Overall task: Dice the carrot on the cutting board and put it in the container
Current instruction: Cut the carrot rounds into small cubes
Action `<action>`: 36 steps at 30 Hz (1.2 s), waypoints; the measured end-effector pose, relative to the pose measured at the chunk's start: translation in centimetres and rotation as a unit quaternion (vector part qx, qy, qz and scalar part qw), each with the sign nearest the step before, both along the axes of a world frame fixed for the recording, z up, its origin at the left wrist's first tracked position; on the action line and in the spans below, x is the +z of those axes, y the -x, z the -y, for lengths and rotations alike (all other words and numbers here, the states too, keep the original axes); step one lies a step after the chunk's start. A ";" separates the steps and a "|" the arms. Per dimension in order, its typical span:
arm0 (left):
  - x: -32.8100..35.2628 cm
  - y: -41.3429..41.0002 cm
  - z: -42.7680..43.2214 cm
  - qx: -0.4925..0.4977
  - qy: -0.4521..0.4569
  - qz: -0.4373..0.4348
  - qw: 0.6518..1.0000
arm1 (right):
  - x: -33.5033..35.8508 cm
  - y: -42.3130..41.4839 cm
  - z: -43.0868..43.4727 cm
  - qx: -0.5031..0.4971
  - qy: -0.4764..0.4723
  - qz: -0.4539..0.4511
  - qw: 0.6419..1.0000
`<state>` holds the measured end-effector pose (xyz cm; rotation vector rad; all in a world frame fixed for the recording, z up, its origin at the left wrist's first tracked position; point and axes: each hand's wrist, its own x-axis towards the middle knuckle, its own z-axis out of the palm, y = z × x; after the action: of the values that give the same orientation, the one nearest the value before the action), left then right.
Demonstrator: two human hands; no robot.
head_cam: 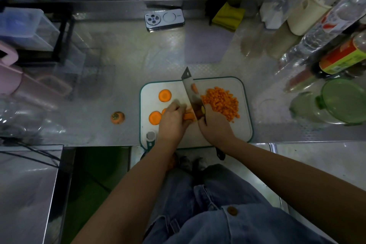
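Two carrot rounds (164, 95) lie on the left half of the cutting board (244, 125). My left grip (172, 120) curls onto a carrot piece (189, 116) at the board's middle. My right grip (214, 125) is clamped round the knife (190, 89), whose blade meets that piece. Diced carrot (221, 102) is heaped on the board's right half. The green container (344, 101) sits on the surface (118, 65), well right of the board.

Light is glaring off the steel surface (122, 77) beyond the cutting board (150, 93); edges around it are dimming, blurring and bending.
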<state>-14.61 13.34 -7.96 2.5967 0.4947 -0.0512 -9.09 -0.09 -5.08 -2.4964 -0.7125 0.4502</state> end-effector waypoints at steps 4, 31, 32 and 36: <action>0.4 0.3 -0.3 0.019 0.010 0.028 0.999 | 0.6 0.3 0.1 0.006 -0.014 0.002 1.000; 1.2 -0.8 0.6 0.067 0.038 -0.004 0.997 | -2.0 1.6 -1.3 -0.007 0.023 -0.042 0.999; 1.2 -0.8 0.6 0.070 0.037 -0.008 0.997 | -2.0 1.6 -1.2 -0.007 0.020 -0.040 0.999; 1.1 -0.8 0.5 0.078 0.036 -0.014 0.996 | -2.1 1.3 -0.9 0.012 0.028 -0.012 0.999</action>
<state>-13.78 12.80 -6.84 2.4814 0.6907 -0.0522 -10.41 0.79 -7.18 -2.5328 -0.7302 0.5160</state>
